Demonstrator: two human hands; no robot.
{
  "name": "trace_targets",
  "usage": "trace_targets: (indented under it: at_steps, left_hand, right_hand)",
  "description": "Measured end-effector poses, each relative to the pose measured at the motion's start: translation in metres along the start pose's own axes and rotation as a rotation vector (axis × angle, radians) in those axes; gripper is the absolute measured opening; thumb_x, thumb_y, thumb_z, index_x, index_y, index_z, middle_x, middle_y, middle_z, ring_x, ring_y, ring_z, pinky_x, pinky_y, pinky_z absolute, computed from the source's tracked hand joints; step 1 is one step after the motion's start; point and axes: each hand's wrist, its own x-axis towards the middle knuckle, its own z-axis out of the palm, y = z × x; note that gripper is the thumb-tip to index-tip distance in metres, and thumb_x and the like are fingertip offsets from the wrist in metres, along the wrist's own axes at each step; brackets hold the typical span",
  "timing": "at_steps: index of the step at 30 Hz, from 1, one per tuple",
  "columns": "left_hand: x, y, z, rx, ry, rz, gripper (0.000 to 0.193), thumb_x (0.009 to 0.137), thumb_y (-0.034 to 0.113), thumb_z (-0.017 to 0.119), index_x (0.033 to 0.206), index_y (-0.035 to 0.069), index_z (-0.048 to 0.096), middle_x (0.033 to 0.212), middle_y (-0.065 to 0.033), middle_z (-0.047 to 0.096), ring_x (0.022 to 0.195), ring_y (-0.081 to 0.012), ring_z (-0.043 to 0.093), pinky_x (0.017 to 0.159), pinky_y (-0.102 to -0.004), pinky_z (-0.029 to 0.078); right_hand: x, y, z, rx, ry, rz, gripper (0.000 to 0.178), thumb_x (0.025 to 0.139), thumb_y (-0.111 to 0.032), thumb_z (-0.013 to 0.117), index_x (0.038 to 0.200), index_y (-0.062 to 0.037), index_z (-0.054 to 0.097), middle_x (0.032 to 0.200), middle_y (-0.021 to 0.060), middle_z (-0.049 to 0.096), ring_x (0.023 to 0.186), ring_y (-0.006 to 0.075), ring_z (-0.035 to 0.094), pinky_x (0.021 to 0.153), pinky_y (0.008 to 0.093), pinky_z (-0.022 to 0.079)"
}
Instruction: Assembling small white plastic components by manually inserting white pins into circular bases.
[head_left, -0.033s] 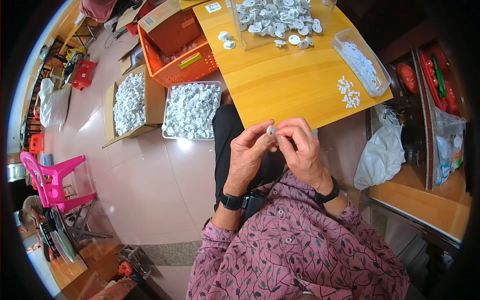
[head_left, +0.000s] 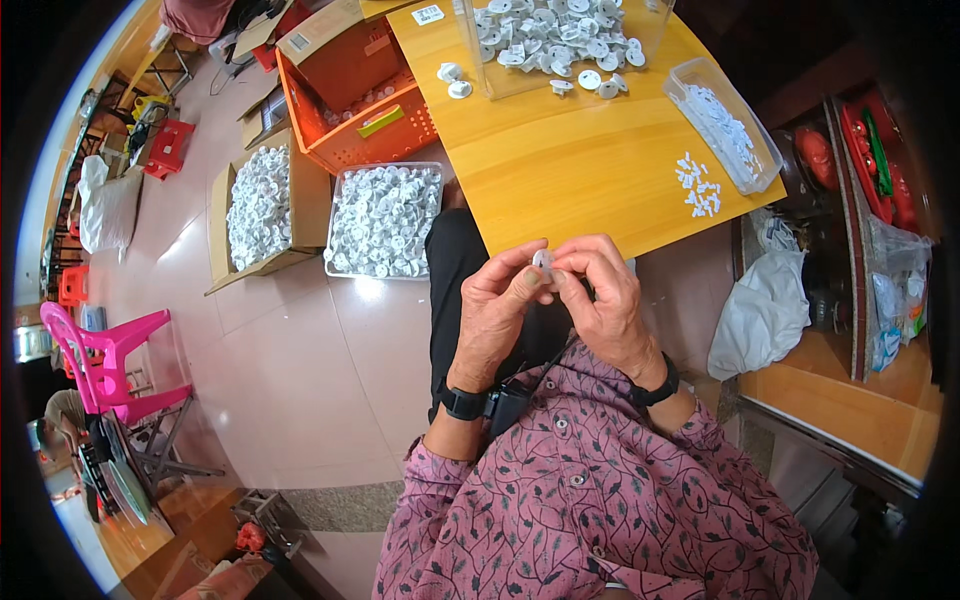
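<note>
Pinching one white piece are left hand and right hand.

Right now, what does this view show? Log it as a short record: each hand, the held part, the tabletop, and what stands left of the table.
Left hand: pinching a small whitish part
Right hand: also at that part, from the other side
Held part: rounded; finer detail too small to tell
Tabletop: see-through bin of white round parts, several loose outside it; see-through tray of small white pieces, more loose beside it
Left of table: cardboard box, white-filled container, orange crate
</note>
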Motion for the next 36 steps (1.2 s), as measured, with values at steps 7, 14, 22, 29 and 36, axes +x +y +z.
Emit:
trace_targets:
  at_steps: [7,14,22,29,36]
  left_hand:
    - [-0.001,0.002,-0.002,-0.123,-0.008,-0.037,0.035,0.101,0.015,0.061,0.131,-0.004,0.059,0.107,-0.0112,0.069,0.087,-0.0168,0.067,0.074,-0.0261,0.054]
    - [-0.003,0.001,-0.005,-0.1,0.018,-0.027,0.032,0.1,0.01,0.062,0.128,-0.004,0.061,0.109,-0.0108,0.068,0.089,-0.0169,0.067,0.075,-0.026,0.055]
    - [-0.008,0.013,-0.017,-0.031,0.039,-0.021,0.03,0.098,0.007,0.063,0.127,-0.004,0.062,0.108,-0.0097,0.069,0.088,-0.0136,0.067,0.075,-0.0258,0.057]
    - [-0.012,0.02,-0.05,0.0,0.173,0.011,0.031,0.099,0.011,0.063,0.127,-0.002,0.062,0.107,-0.01,0.07,0.085,-0.0154,0.067,0.074,-0.0256,0.055]
    - [0.001,0.016,-0.146,-0.221,0.652,0.064,0.024,0.098,0.012,0.065,0.116,-0.004,0.063,0.099,-0.0088,0.066,0.086,-0.0175,0.066,0.077,-0.0267,0.057]
  right_hand:
    - [-0.001,-0.002,-0.002,0.159,-0.029,0.17,0.004,0.095,0.0,0.061,0.098,0.0024,0.06,0.101,0.0127,0.061,0.082,0.0184,0.068,0.07,0.0289,0.058]
    - [-0.001,-0.004,0.005,0.208,-0.037,0.197,0.005,0.094,0.002,0.062,0.099,0.0023,0.059,0.1,0.0121,0.06,0.08,0.0184,0.068,0.069,0.0284,0.057]
    - [0.002,-0.008,0.019,0.171,-0.075,0.171,0.006,0.092,0.004,0.062,0.097,0.0021,0.059,0.099,0.0117,0.058,0.081,0.0192,0.066,0.068,0.0283,0.057]
    - [0.004,-0.009,0.04,0.167,-0.118,0.178,0.007,0.091,0.003,0.064,0.094,0.0018,0.059,0.098,0.012,0.059,0.082,0.0216,0.066,0.067,0.0286,0.057]
    - [-0.006,-0.005,0.032,0.094,-0.24,0.156,0.009,0.087,0.003,0.067,0.09,0.0005,0.059,0.09,0.0119,0.06,0.078,0.0258,0.063,0.066,0.034,0.051]
